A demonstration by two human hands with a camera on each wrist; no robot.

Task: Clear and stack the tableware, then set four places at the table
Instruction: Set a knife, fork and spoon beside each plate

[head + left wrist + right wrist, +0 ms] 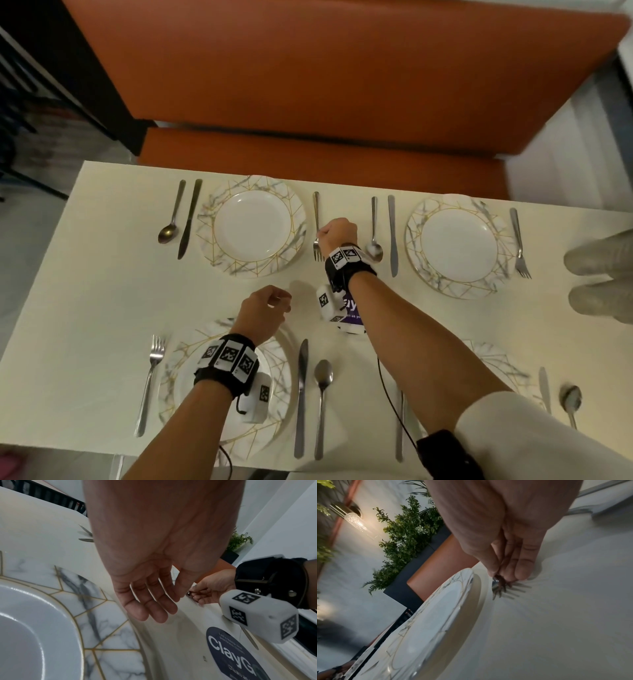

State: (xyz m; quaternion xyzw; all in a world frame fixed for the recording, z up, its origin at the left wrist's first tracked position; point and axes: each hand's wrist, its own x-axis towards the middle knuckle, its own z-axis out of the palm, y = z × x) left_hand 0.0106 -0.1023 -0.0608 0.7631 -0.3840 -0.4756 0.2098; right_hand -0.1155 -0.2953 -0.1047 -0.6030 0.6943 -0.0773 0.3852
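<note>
Four marble-patterned plates with gold lines stand on the cream table: far left (209, 212), far right (412, 236), near left (169, 371) and near right (496, 356). Each has a knife, spoon and fork beside it. My right hand (337, 233) pinches the fork (316, 209) just right of the far left plate, near its tines (496, 588), which lie on the table. My left hand (270, 305) hovers over the near left plate's far rim (96, 615). Its fingers (150, 605) are relaxed and hold nothing.
A round purple sticker (352, 305) lies mid-table under my right wrist. An orange bench (308, 147) runs along the far side. Two grey bulky shapes (599, 274) sit at the table's right edge. A knife (301, 394) and spoon (322, 404) lie at the near edge.
</note>
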